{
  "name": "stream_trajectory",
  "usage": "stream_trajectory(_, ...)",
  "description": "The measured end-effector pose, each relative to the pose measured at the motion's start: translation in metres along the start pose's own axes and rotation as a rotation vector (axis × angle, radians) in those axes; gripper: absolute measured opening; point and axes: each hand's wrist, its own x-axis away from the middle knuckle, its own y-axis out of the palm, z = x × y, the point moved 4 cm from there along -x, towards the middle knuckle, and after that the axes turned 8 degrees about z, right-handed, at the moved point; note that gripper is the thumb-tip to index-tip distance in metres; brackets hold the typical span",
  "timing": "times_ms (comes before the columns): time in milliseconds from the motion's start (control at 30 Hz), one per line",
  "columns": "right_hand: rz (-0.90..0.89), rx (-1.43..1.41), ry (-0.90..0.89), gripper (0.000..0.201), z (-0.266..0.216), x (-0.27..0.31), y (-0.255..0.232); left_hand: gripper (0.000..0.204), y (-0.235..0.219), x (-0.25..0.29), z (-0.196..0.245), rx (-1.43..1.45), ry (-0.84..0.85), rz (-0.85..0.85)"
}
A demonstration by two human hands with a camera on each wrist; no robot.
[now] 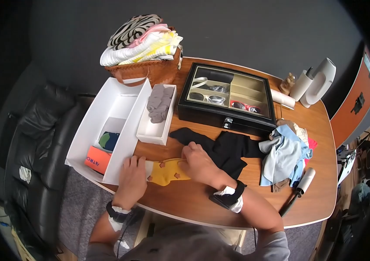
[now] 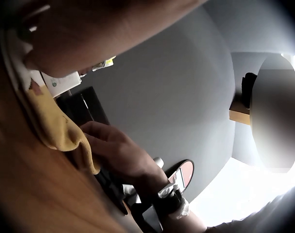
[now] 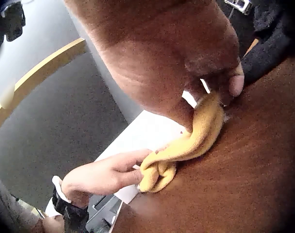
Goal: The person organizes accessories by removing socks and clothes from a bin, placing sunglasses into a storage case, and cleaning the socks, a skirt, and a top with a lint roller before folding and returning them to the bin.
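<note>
A yellow sock with brownish star-like patches and a white end lies stretched sideways near the table's front edge. My left hand pinches its white end, close by the large white box. At the other end, my right hand grips the yellow fabric between thumb and fingers. Folds bunch up in the sock in the right wrist view, where it runs from one hand to the other. Black socks lie flat just beyond the right hand.
A large white box holds a dark folded item and an orange piece. Beside it, a small white box contains grey fabric. Behind are a black glasses case and a clothes basket. Crumpled clothes and a lint roller lie right.
</note>
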Motion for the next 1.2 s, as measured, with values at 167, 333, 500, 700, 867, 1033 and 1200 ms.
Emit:
stream_trajectory(167,-0.100,-0.285,0.263,0.019,-0.001,0.033,-0.032,0.025,0.000,0.001,0.004,0.180,-0.003,0.037)
stream_trajectory(333,-0.040,-0.202,0.350,0.020,0.013,0.103,-0.077,0.020,0.013,0.007,0.033,0.536,0.034,-0.006)
stream_trajectory(500,0.159,-0.125,0.354,0.020,0.029,0.159,-0.096,0.017,0.029,0.014,0.066,0.639,0.068,-0.052)
stream_trajectory(700,0.242,-0.149,0.356,0.016,0.024,0.172,-0.106,0.013,0.025,0.023,0.072,0.748,-0.033,-0.080)
stream_trajectory(867,0.187,-0.273,0.440,0.018,0.029,0.159,-0.109,0.011,0.026,0.022,0.063,0.798,-0.094,-0.155)
stream_trajectory(1033,0.178,-0.160,0.417,0.019,0.044,0.159,-0.096,0.013,0.034,0.020,0.066,0.744,-0.056,-0.085)
stream_trajectory(1200,0.153,0.027,0.434,0.026,0.030,0.171,-0.100,0.023,0.029,0.020,0.072,0.599,-0.021,0.007)
